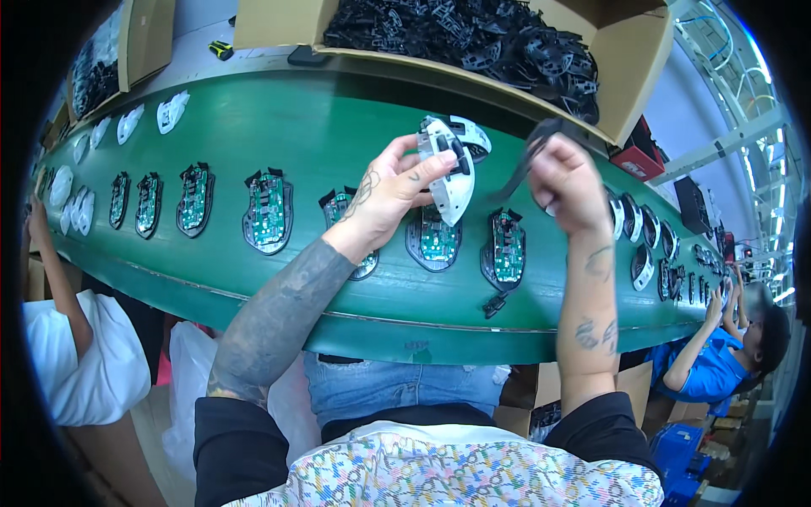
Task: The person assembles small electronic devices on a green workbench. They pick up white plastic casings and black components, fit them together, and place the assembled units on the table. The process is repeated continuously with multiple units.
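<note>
My left hand (382, 196) grips a white computer mouse shell (454, 196) with black parts on its inner side, tilted up over the belt. Just behind it is another white shell (475, 139), partly covered. To the right, my raised right hand (568, 186) has its fingers closed on a thin black plastic piece (522, 166), smeared by motion. Under my left hand lies a mouse base with a green circuit board (436, 245). A similar mouse base (507, 249) sits between my hands, a short black connector end at its front.
A large cardboard box (629, 97) of black plastic parts stands behind the green conveyor belt (338, 317). More mouse bases (269, 215) lie in a row leftward. White shells (173, 111) rest at far left. Other people work at both sides, one in a blue shirt (708, 367).
</note>
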`<state>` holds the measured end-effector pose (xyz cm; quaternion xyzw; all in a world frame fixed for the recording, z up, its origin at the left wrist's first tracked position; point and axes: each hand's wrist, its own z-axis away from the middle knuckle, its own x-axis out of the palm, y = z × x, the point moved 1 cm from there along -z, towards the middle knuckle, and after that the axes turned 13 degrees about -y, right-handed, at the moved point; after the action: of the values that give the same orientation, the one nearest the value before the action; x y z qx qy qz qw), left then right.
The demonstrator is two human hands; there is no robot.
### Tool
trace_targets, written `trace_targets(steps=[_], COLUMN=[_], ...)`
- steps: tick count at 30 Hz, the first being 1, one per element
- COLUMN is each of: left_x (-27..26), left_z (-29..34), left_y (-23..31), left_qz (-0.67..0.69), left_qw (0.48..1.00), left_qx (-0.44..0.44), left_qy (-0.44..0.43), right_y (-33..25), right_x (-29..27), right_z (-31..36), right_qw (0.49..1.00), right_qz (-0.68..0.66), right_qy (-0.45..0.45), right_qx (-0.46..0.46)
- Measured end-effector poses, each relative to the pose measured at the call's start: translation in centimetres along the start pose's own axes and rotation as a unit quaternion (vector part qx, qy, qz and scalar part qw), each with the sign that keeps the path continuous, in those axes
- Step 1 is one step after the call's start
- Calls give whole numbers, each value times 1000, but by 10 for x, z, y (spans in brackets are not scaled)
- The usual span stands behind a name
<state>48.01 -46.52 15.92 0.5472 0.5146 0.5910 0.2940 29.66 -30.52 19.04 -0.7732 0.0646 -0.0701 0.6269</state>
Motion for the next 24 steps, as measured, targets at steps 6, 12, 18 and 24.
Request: trace_targets(steps=[6,12,18,24], left_x=[10,10,13,7], left_z=[5,6,9,11], left_y=[-1,-3,3,-1], left_qz=[-10,-92,-89,-161], left_qw=[997,993,994,986], left_qx=[-53,-65,-50,-31], left_qy=[-50,-35,-25,-31], right_y=[31,34,33,41], right_x=[36,36,54,68], right_z=[7,14,9,6], right_qw=[986,994,997,963], right_qz=[-165,-106,9,219], right_qy=[-12,-4,73,152], right_qx=[-30,17,30,-36])
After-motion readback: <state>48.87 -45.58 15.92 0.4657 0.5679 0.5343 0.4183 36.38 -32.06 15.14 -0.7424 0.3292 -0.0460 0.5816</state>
